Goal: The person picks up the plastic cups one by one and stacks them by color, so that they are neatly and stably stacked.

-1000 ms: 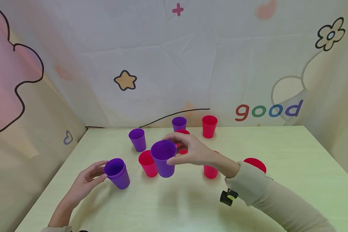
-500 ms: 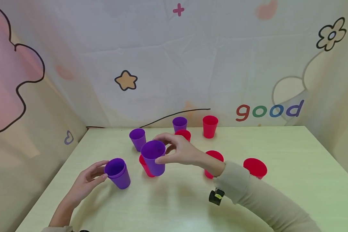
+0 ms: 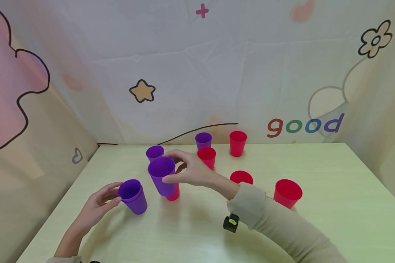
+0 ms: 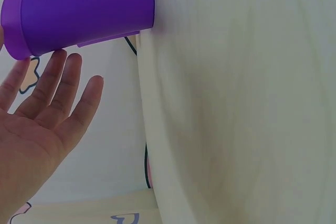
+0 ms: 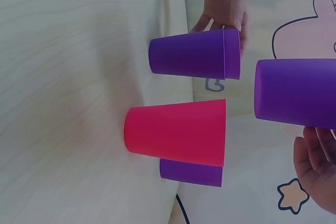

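Note:
Two nested purple cups (image 3: pixel 136 204) stand at the left of the table, and my left hand (image 3: pixel 97 204) holds them near the rim between thumb and fingers. In the left wrist view the stack's double rim (image 4: pixel 16 22) shows beside the spread fingers. My right hand (image 3: pixel 192 170) grips another purple cup (image 3: pixel 160 180), mouth up and raised off the table. A red cup (image 3: pixel 173 193) stands behind that raised cup, mostly hidden in the head view. The right wrist view shows this red cup (image 5: pixel 176 132) upright on the table, lower than the held purple cup (image 5: pixel 296 94).
Purple cups (image 3: pixel 154 151) (image 3: pixel 203 139) stand further back. Red cups stand at the back (image 3: pixel 238 143), mid-table (image 3: pixel 206 157) and right (image 3: pixel 288 193); another red cup (image 3: pixel 241 177) is partly behind the right forearm. A patterned curtain (image 3: pixel 197 73) rises behind the table (image 3: pixel 316 164).
My right hand has carried its purple cup leftward, closer to the nested purple cups and across the red cup. The left hand and its stack have stayed in place.

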Demonstrator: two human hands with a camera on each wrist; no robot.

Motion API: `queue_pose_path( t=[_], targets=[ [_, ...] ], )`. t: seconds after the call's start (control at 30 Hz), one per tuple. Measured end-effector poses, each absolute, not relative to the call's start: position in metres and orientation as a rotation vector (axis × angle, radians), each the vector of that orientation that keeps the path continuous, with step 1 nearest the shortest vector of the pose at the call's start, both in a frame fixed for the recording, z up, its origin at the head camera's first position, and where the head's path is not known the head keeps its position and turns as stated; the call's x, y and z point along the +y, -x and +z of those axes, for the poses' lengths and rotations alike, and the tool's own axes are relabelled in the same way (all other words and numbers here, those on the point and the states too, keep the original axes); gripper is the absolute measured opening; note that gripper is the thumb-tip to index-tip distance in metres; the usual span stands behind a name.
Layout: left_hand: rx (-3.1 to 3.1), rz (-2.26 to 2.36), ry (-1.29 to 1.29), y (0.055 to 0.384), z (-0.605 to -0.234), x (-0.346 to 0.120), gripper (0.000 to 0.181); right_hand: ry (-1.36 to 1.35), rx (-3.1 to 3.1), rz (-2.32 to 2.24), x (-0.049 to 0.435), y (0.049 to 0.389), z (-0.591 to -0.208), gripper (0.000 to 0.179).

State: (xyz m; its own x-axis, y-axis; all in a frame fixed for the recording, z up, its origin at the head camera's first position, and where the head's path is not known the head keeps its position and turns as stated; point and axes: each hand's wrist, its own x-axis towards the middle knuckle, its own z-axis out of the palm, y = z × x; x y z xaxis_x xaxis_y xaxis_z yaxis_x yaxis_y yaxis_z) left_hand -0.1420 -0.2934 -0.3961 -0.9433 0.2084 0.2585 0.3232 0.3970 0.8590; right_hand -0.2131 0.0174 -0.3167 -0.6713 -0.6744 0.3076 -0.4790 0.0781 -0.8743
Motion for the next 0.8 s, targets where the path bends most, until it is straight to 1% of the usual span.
queue_pose_path(
  t=[0.37,0.6,0.8],
  targets=[
    [-2.527,-1.602,0.494,0.142,-0.395,-0.293,0.040,1.181,2.234,-1.620,-0.009,0.216,-0.312,0.054],
    [-2.522,-1.610,0.494,0.142,-0.395,-0.293,0.040,1.192,2.194,-1.627,-0.025,0.217,-0.308,0.051],
    [-2.531,-1.603,0.489,0.141,-0.395,-0.293,0.039,1.169,2.211,-1.602,-0.037,0.218,-0.303,0.057]
  ],
)
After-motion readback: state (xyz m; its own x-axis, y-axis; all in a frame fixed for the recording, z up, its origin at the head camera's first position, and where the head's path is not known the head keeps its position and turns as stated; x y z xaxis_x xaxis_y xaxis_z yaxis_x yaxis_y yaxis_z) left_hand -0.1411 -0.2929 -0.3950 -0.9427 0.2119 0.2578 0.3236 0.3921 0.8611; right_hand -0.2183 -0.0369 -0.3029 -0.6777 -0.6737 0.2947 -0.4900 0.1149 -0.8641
